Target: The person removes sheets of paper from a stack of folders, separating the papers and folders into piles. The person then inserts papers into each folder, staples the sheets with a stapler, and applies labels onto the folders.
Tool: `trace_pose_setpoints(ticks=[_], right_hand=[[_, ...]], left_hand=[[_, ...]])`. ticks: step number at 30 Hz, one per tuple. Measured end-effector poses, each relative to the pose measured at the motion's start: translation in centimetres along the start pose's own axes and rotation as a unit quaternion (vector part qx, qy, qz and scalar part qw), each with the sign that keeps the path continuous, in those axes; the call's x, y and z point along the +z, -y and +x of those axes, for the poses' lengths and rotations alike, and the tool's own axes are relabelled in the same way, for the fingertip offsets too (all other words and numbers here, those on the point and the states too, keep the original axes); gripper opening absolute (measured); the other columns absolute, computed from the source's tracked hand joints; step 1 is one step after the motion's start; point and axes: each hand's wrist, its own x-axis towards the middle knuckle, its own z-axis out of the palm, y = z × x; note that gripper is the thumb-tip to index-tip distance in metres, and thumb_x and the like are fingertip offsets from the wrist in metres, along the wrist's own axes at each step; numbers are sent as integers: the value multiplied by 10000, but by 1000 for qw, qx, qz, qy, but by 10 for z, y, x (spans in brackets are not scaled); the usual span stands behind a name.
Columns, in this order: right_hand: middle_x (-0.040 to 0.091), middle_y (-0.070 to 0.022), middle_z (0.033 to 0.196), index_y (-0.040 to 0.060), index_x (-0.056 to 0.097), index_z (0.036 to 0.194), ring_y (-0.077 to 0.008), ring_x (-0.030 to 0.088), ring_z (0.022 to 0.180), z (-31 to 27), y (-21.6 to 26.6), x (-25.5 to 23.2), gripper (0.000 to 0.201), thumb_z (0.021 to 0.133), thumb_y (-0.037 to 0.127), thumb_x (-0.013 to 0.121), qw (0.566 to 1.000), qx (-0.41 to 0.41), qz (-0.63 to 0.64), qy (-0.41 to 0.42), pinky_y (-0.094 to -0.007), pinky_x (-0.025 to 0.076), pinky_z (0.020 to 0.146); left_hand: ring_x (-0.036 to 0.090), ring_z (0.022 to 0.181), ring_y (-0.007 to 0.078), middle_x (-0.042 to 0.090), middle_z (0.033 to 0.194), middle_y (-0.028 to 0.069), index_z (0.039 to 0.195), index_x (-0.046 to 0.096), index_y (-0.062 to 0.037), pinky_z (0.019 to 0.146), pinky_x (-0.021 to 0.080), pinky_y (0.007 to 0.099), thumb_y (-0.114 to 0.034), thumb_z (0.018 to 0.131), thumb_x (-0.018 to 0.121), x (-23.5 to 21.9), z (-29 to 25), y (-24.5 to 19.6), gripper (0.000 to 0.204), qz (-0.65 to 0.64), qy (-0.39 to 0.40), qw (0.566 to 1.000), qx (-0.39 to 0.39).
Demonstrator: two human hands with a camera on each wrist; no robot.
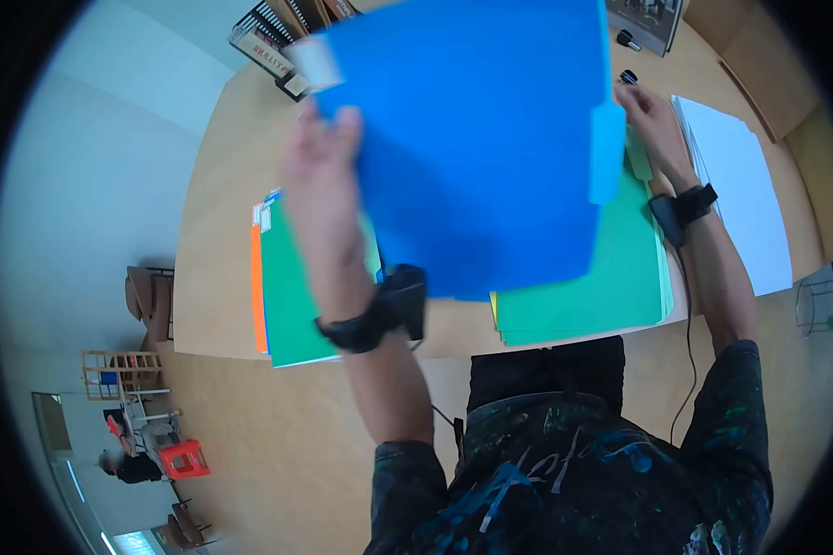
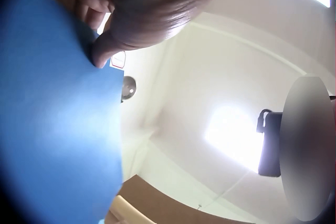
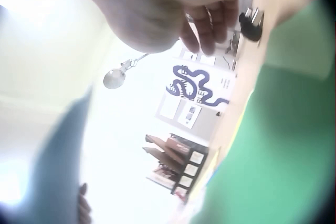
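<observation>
A blue tabbed file folder (image 1: pixel 481 139) is held up over the table, blocking part of what lies beneath it. My left hand (image 1: pixel 327 199) pinches its left edge near a white label (image 1: pixel 317 63), the thumb (image 2: pixel 105 48) flat on the blue face. On the folder's right edge is a light blue tab (image 1: pixel 607 153). Beside that edge hovers my right hand (image 1: pixel 655 128), fingers loosely bent and holding nothing, above a stack of green folders (image 1: pixel 583 296). A black binder clip (image 3: pixel 252 25) lies just beyond its fingers.
Another pile with a green folder (image 1: pixel 292 296) on top lies at the left, orange showing under it. White sheets (image 1: pixel 736 185) are stacked at the right. A book holder (image 1: pixel 267 51) stands at the back. A person (image 1: pixel 139 465) sits far left.
</observation>
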Motion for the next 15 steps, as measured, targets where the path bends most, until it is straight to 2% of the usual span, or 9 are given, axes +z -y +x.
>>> trace_pose_setpoints(ticks=[1,2,5,7,8,10,12,14,15], right_hand=[[715,-147,1099,-41,644,1219,-232,667,1062,-5,-5,-5,482,972,373,636,996,21,-65,56,-350,500,951],[700,-157,1128,-35,643,1221,-238,642,1124,-7,-13,-5,474,958,359,661,996,33,-45,74,-349,486,984],[672,-170,1189,-31,638,1230,-264,635,1127,-12,-13,-3,523,913,379,708,991,-2,-95,97,-373,490,981],[659,-177,1210,-28,640,1229,-284,636,1112,-17,0,-5,558,877,393,738,977,-45,-172,115,-390,492,972],[646,-184,1231,-25,643,1228,-304,637,1097,-18,4,-6,594,841,407,769,956,-87,-248,130,-407,495,964],[657,-183,1191,-21,648,1224,-313,636,1081,-16,-3,-5,616,814,417,786,960,-90,-236,121,-415,493,957],[667,-182,1151,-18,652,1219,-323,635,1065,-18,1,-5,637,788,427,803,964,-92,-224,112,-422,491,950],[676,-176,1079,-11,670,1179,-319,632,1068,-17,16,-7,607,769,412,819,949,-31,-287,125,-415,490,937],[676,-176,1079,-11,670,1179,-319,632,1068,-17,18,-6,607,769,412,819,949,-32,-289,123,-415,490,937]], left_hand=[[642,879,102,694,1048,46,1404,496,31,794,509,237,-173,939,717,-20,7,-11,554,-11,-18,1000,23],[647,892,110,696,1058,47,1399,502,29,806,515,247,-176,942,714,-42,16,-22,544,-22,-34,998,46],[649,960,161,673,1162,85,1456,446,13,811,534,320,-195,983,650,-112,51,-32,555,47,-70,996,17],[640,927,156,680,1154,87,1447,490,-11,822,522,315,-181,985,642,-154,75,-12,515,247,-134,959,-27],[637,1014,188,679,1192,123,1431,507,-1,898,500,334,-155,966,645,-183,87,6,509,285,-111,950,-59],[632,1127,233,673,1241,177,1409,532,6,984,475,359,-147,933,665,-229,102,54,518,373,-84,919,-96],[628,1153,247,669,1251,194,1403,540,3,994,473,364,-164,918,682,-237,99,78,532,424,-77,897,-99],[628,1173,282,672,1232,215,1380,562,-1,990,483,388,-230,889,714,-222,86,94,563,526,-97,833,-139],[628,1173,282,672,1232,215,1380,562,-1,990,483,388,-230,889,714,-213,85,98,563,523,-98,835,-138]])
